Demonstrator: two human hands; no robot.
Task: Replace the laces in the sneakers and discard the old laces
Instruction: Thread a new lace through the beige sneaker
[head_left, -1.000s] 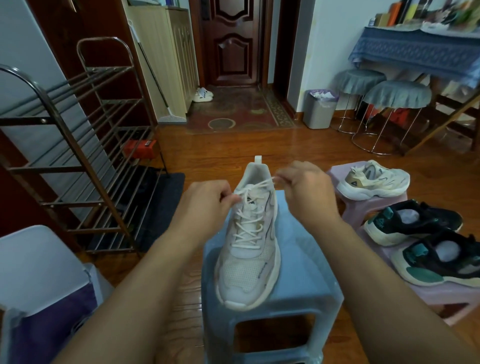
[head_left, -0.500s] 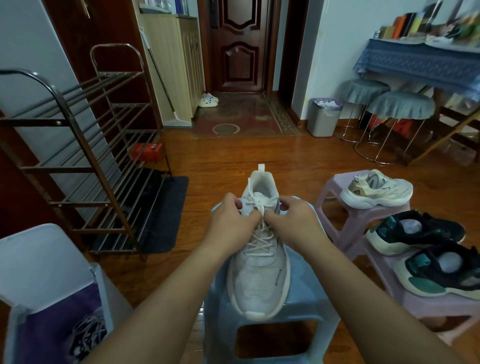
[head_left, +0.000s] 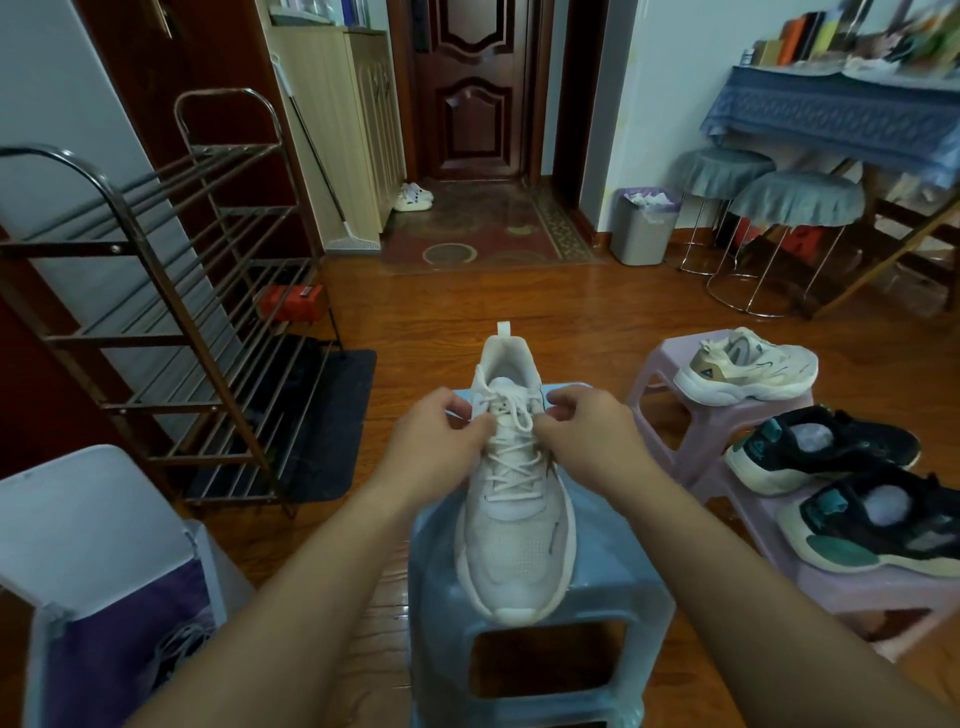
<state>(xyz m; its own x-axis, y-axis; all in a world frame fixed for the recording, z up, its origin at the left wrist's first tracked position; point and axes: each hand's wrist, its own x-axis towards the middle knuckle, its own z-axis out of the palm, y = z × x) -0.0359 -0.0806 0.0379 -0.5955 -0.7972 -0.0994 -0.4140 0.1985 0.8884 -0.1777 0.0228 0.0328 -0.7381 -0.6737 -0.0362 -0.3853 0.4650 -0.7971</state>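
Partly, the lace ends are hidden inside both grips. Left hand (head_left: 439, 441) and right hand (head_left: 587, 436) each pinch the white lace (head_left: 511, 415) near the sneaker (head_left: 517, 499) tongue, at 12 o'clock on the blue stool (head_left: 623, 551). At 8 o'clock, a bin (head_left: 78, 530) holds blurred old laces (head_left: 179, 649).
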